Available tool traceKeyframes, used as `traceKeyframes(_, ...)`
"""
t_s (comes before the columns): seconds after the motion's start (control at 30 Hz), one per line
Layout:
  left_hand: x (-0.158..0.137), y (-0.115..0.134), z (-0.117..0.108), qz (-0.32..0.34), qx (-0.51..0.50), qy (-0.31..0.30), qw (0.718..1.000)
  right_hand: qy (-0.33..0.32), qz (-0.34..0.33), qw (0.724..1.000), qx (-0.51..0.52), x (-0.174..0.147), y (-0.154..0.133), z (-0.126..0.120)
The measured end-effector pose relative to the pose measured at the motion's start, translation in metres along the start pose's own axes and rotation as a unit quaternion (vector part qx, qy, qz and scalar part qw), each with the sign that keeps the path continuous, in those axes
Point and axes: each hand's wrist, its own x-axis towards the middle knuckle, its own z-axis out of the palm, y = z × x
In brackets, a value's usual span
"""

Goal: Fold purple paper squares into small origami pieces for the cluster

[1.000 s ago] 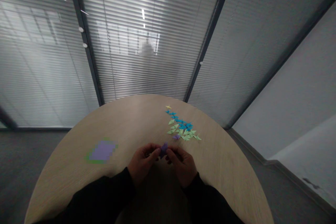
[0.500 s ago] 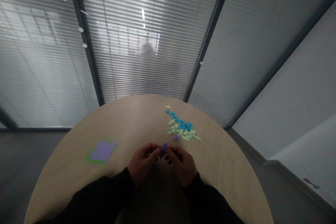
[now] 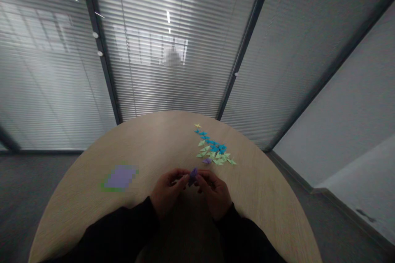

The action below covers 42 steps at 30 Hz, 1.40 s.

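Note:
Between my two hands is a small piece of folded purple paper, its upper point sticking up above the fingertips. My left hand pinches its left side between thumb and fingers. On the other side, my right hand grips it the same way. Part of the paper is covered by the fingers. Just beyond lies a purple origami crane, beside several pale green cranes. Blue cranes run behind them in a slanting group, and a yellow crane lies farthest off.
A blurred purple stack of paper squares with green at its edges lies on the left of the round wooden table. Behind the table stand glass panels with blinds. A white wall is at right.
The purple paper has turned slightly between my fingers, and more of its lower part shows. Both hands stay in nearly the same place.

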Motion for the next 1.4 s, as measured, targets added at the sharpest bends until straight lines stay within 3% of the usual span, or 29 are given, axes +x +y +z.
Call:
traceKeyframes(0.13,-0.0003,0.0012,0.0008,-0.007,-0.030,-0.022,0.999,0.009,-0.035,0.999,-0.015,-0.0005,0.0009,0.0009)
traceKeyframes(0.23,0.0013,0.0005,0.0006,-0.013,-0.042,-0.019,0.999,0.003,-0.107,0.992,-0.062,-0.0028,-0.0016,0.0027)
traceKeyframes(0.43,0.0038,-0.0001,-0.0006,-0.018,-0.071,-0.007,0.997,0.019,-0.269,0.940,-0.208,-0.0058,-0.0055,0.0022)
traceKeyframes(0.57,0.0026,0.0002,0.0002,-0.036,-0.101,-0.017,0.994,0.030,-0.321,0.910,-0.261,-0.0045,-0.0046,-0.0002)
traceKeyframes(0.87,0.0037,0.0001,0.0006,-0.028,-0.107,-0.013,0.994,-0.002,-0.186,0.977,-0.107,-0.0035,-0.0051,0.0010)
traceKeyframes(1.0,0.0034,0.0019,0.0014,-0.027,-0.083,-0.011,0.996,-0.014,-0.156,0.983,-0.098,-0.0026,-0.0027,0.0003)
traceKeyframes(1.2,0.0019,0.0016,0.0011,-0.024,-0.037,0.006,0.999,0.021,-0.096,0.993,-0.071,-0.0029,0.0010,0.0020)
traceKeyframes(1.4,0.0036,-0.0019,0.0023,-0.025,-0.093,0.037,0.995,0.025,-0.098,0.990,-0.103,-0.0051,-0.0001,0.0029)
